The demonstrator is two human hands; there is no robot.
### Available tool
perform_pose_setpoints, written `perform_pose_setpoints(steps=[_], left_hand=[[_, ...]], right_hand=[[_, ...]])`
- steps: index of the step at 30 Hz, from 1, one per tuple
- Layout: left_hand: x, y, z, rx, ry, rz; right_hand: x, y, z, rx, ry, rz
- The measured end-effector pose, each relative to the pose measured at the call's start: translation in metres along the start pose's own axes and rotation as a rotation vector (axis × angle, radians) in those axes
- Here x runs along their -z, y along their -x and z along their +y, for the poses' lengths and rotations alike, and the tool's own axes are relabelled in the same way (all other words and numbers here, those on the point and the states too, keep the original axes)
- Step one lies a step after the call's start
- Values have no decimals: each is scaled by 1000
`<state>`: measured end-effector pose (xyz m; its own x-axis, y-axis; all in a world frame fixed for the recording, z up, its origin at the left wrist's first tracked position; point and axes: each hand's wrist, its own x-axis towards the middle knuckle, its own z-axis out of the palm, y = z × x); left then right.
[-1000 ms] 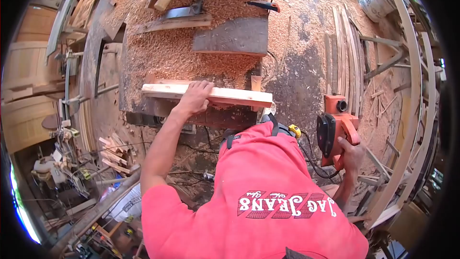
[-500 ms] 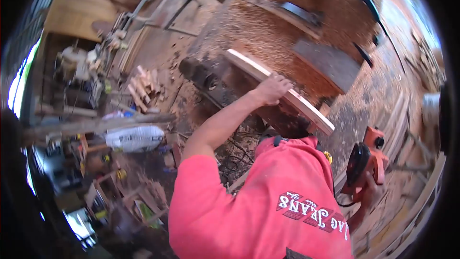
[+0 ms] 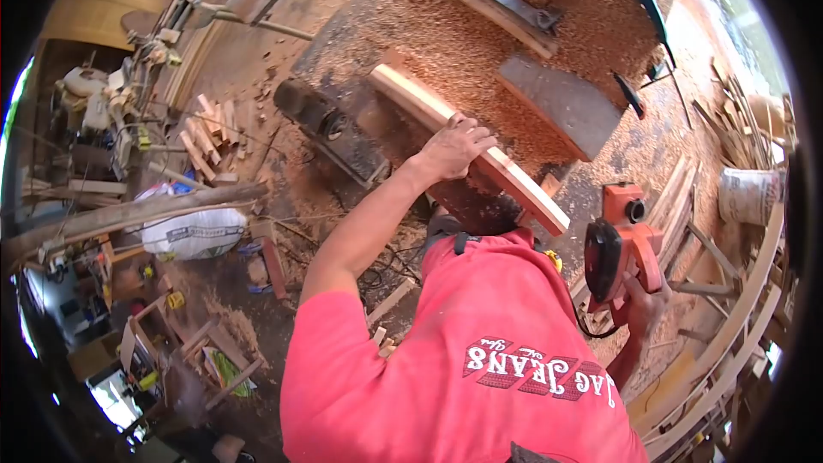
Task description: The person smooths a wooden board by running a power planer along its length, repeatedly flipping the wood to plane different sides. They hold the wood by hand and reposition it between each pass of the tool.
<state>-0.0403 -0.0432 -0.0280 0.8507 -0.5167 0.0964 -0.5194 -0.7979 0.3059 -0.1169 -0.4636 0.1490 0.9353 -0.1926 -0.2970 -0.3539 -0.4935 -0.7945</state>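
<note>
My left hand (image 3: 456, 148) is closed over a long, pale wooden piece (image 3: 527, 187), its fingers wrapped across the top edge. The piece slants over the edge of a workbench (image 3: 356, 13) covered in shavings. At the right, my right hand (image 3: 645, 298) grips the handle of an orange and black power planer (image 3: 619, 244), held up off the bench and apart from the wood. Part of that hand is hidden behind the tool.
On the bench lie a dark, flat block (image 3: 566, 107), a hand plane (image 3: 525, 10) and a teal-framed saw (image 3: 649, 13). Wood offcuts (image 3: 206, 133) and a white sack (image 3: 195, 233) are on the left. A white bucket (image 3: 747, 195) and long strips stand at the right.
The whole view has shifted, so the bench and both hands appear farther left. The wooden piece shows more of its side face. Both hands keep their holds.
</note>
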Motion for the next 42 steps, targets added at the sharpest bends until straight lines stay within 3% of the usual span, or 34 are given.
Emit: perform_pose_setpoints(steps=[3,7,11,15,18,20,26,30,32,33,37,39,42], left_hand=[[-1,-5,0,-1,49,-2],[8,-25,-5,46,81,-238],[12,-36,-10,16,102,-335],[8,-29,-8,-26,168,-251],[6,-20,0,-45,108,-115],[1,-15,4,-66,67,-79],[-21,8,12,56,27,105],[-2,7,16,25,-49,10],[5,2,10,-6,-96,-186],[5,4,9,2,-101,-181],[5,3,9,-53,-109,-64],[-1,5,8,-53,-91,3],[-10,9,7,-59,-32,68]], right_hand=[[-5,0,-3,1,-13,-3],[-5,8,-6,-32,0,-11],[-4,12,7,-59,4,-3],[3,23,10,-139,-14,49],[0,29,22,-20,-8,80],[-1,33,14,-82,-82,82],[2,37,13,-145,-186,33],[-1,35,21,-131,-215,60],[2,32,38,-70,-103,45],[2,31,40,-15,9,37],[0,33,20,-43,-20,37],[0,34,0,-213,-161,-8],[0,31,17,-43,-31,27]])
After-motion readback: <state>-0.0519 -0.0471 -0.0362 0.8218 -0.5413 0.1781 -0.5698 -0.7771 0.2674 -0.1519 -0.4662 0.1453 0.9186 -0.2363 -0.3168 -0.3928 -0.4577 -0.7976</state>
